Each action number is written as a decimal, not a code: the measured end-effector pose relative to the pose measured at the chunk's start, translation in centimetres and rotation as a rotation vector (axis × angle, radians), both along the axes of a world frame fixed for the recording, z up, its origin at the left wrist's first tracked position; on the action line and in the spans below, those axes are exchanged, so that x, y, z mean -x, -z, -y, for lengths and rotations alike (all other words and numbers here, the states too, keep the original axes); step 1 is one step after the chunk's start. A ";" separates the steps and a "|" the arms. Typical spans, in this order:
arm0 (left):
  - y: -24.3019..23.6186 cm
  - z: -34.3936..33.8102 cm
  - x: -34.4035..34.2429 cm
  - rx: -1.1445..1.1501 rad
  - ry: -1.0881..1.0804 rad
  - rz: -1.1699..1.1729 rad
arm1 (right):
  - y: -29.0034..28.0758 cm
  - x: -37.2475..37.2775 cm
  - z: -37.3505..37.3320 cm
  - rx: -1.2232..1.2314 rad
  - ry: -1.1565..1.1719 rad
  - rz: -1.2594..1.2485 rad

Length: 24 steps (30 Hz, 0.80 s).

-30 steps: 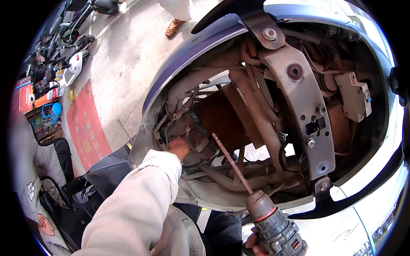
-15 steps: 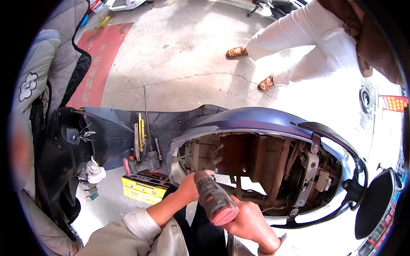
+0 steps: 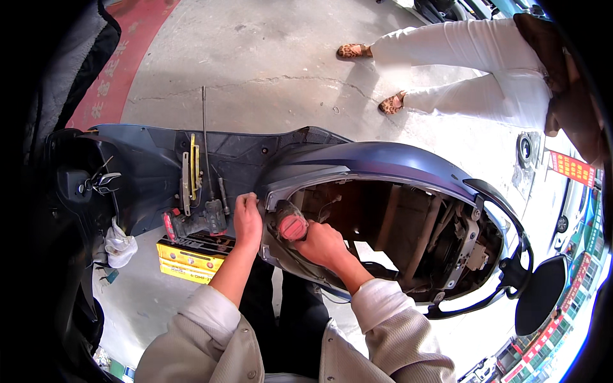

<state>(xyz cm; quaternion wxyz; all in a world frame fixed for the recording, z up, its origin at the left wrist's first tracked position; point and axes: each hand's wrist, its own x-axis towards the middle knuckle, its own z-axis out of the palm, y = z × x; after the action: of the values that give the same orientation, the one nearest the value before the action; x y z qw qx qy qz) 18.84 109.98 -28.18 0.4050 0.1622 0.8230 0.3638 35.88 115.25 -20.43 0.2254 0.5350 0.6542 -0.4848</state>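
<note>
Gripped in my right hand (image 3: 322,242) is a black and red power drill (image 3: 290,223), pointing down at the front end of the open under-seat compartment (image 3: 357,217) of a blue scooter (image 3: 364,156). My left hand (image 3: 248,220) is beside the drill at the body's front edge, fingers curled; what they hold, if anything, is hidden. On the scooter's dark footboard (image 3: 242,153) lie a second drill (image 3: 214,214), yellow and silver bars (image 3: 193,166) and a long rod (image 3: 204,121). The drill's tip is out of sight.
A person in white trousers (image 3: 460,51) stands beyond the scooter. A yellow box (image 3: 179,258) and white cloth (image 3: 118,246) are left of my legs. The black rear rail (image 3: 520,268) curves at right. A red mat (image 3: 118,57) lies at upper left.
My view has swung up and back from the compartment close-up. My left hand has let go of the drill's front and moved up to the body's edge; the drill has tipped further downward.
</note>
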 end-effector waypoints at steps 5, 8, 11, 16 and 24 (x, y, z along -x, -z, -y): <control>1.9 -0.1 0.4 -0.007 0.132 -0.137 | 0.9 -0.7 1.2 -0.047 -0.014 -0.019; 2.3 0.2 0.9 -0.031 0.244 -0.257 | 0.7 -0.9 1.3 -0.056 -0.041 -0.045; 1.6 -0.2 0.5 -0.011 0.261 -0.308 | 0.4 -0.7 0.7 -0.028 0.001 -0.042; 1.5 -0.4 0.4 0.030 0.285 -0.343 | 1.5 -1.0 0.0 -0.013 0.028 -0.086; 0.7 -0.6 0.0 0.065 0.294 -0.370 | 1.3 -0.7 -1.4 0.131 0.142 -0.071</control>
<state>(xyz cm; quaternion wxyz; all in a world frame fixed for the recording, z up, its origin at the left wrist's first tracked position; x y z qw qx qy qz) 18.87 110.61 -28.92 0.3010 0.3311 0.8619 0.2385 36.54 116.61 -21.69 0.2018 0.5464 0.5891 -0.5600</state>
